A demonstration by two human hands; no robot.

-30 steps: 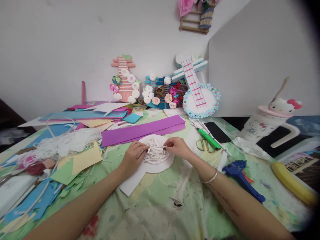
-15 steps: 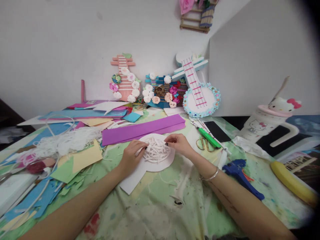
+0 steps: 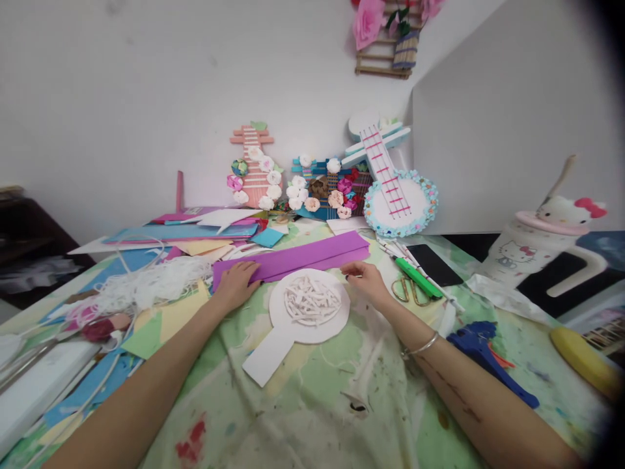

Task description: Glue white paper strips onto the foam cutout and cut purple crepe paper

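A white round cutout with a handle (image 3: 293, 326) lies flat on the table, with a pile of white paper strips (image 3: 312, 301) on its disc. Just behind it lies a long purple foam sheet (image 3: 303, 255). My left hand (image 3: 237, 284) rests on the sheet's left end, fingers stretched flat on it. My right hand (image 3: 366, 280) is at the sheet's right lower edge with its fingertips pinched together; what they hold is too small to make out. A bangle sits on my right wrist.
Gold-handled scissors (image 3: 407, 290), a green pen (image 3: 415, 277) and a black phone (image 3: 434, 264) lie to the right, with a blue glue gun (image 3: 483, 352) nearer. A cat mug (image 3: 532, 251) stands far right. Coloured paper sheets (image 3: 185, 231) and white string (image 3: 146, 286) cover the left. Flower-decorated craft guitars (image 3: 395, 189) lean on the wall.
Both hands have left the strip pile on the disc. The left moved back-left onto the purple sheet; the right moved back to the sheet's right edge. The view tilted slightly.
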